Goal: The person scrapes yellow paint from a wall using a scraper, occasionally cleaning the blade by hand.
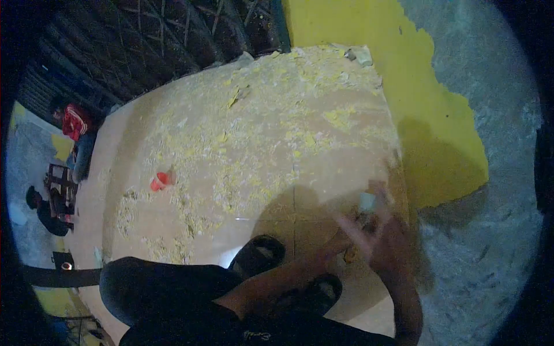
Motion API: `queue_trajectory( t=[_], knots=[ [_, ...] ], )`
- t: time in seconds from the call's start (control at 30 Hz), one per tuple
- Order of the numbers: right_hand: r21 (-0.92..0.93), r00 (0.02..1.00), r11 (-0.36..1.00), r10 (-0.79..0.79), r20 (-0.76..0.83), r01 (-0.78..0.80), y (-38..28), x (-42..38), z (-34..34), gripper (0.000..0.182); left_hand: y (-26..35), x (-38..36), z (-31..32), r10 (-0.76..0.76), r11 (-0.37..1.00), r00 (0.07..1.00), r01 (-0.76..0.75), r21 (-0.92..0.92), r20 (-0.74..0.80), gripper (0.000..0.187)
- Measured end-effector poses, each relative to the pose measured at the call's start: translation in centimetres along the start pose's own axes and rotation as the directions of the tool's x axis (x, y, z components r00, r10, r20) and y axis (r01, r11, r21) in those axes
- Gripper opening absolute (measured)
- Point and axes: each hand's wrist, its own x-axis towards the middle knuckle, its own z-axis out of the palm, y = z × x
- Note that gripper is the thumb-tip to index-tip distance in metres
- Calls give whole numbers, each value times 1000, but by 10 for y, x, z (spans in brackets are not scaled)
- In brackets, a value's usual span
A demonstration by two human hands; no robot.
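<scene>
My right hand (376,237) is beside the wall on the right, low over the floor. Its fingers are blurred by motion but look spread apart. My left forearm (288,271) reaches across from below, and the left hand (341,239) lies partly behind the right one, its fingers hidden. A small pale, squarish piece (367,201) shows just beyond the right hand's fingers; I cannot tell whether a hand holds it. Close to the left hand is a small orange-brown object (350,254) on the floor.
Yellow and white paint flakes (225,173) litter the tiled floor (130,155). A red cup-like object (158,181) lies left. My sandals (259,254) are below. The wall has yellow paint (444,155) and bare grey patches (490,254). A dark metal gate (173,34) stands behind; two people sit far left.
</scene>
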Motion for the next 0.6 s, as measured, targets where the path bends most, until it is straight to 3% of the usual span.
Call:
queue_trajectory(
  t=[0.03,0.07,0.13,0.27,0.4,0.47,0.5,0.53,0.57,0.6],
  knots=[
    [-248,943,910,-324,73,332,-8,17,14,71,-10,0,-5,-9,1000,1000,9,4,2,38],
    [-277,841,795,-513,170,540,-14,36,23,71,-15,-3,-6,-21,1000,1000,21,-5,-5,38],
    [-98,697,709,-643,318,698,-13,65,39,71,-23,-2,-12,-34,999,999,33,-20,-33,37],
    [75,696,773,-604,388,630,12,78,43,70,-14,3,-25,-7,999,995,2,-53,-102,35],
    [46,706,789,-573,416,613,59,75,81,70,7,-4,-43,51,991,983,-72,-112,-178,32],
    [-42,772,853,-448,450,519,86,72,100,70,15,-6,-49,93,981,971,-127,-145,-218,30],
    [-129,815,895,-319,483,427,91,67,103,70,16,-4,-48,94,980,971,-129,-151,-222,30],
    [-223,842,915,-185,507,335,97,61,105,69,15,-2,-48,193,974,954,-215,-76,-228,30],
    [-168,962,949,-274,-17,268,120,62,113,68,16,0,-48,297,952,927,-305,0,-228,31],
    [-129,917,960,-277,-287,249,140,61,125,67,26,-7,-42,303,950,923,-312,-2,-237,31]
  ],
)
